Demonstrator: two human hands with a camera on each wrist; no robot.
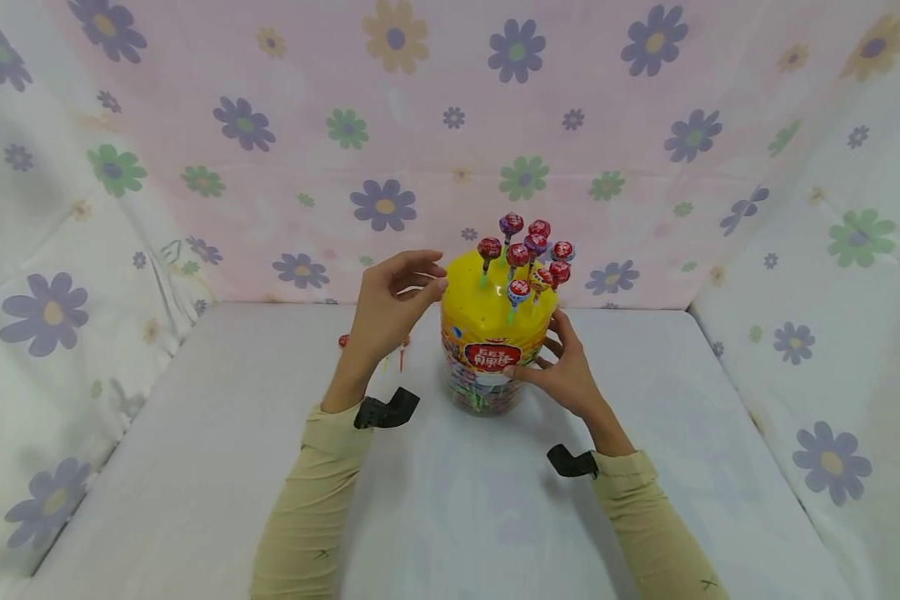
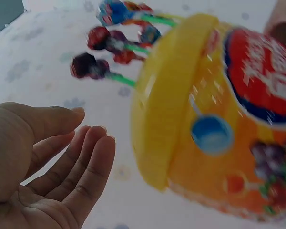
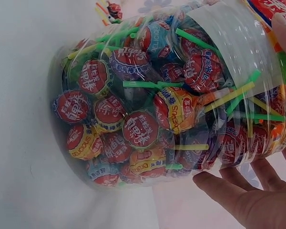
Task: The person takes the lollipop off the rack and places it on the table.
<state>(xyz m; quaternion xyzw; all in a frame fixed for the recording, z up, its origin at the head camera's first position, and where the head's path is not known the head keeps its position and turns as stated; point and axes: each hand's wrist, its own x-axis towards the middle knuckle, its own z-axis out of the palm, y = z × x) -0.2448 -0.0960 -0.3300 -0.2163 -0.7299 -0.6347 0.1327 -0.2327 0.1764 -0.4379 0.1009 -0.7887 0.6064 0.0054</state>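
A clear plastic jar (image 3: 133, 114) packed with wrapped lollipops stands on the table, its yellow lid (image 1: 468, 292) on top. Several lollipops (image 1: 518, 291) stick up from the lid by their sticks, mostly over its right half. My right hand (image 1: 566, 371) holds the jar's right side, thumb at the front by the red label (image 1: 493, 356) and fingers behind. Beside the lid's left edge is my left hand (image 1: 397, 304), fingers loosely bent and nothing between them. In the left wrist view a gap shows between the left hand (image 2: 62, 162) and the lid (image 2: 167, 105).
A few loose lollipops (image 1: 402, 354) lie on the white table (image 1: 217, 433) left of the jar, partly hidden behind the left hand. Flowered cloth (image 1: 300, 183) hangs at the back and both sides. Each wrist wears a black camera mount (image 1: 386, 410).
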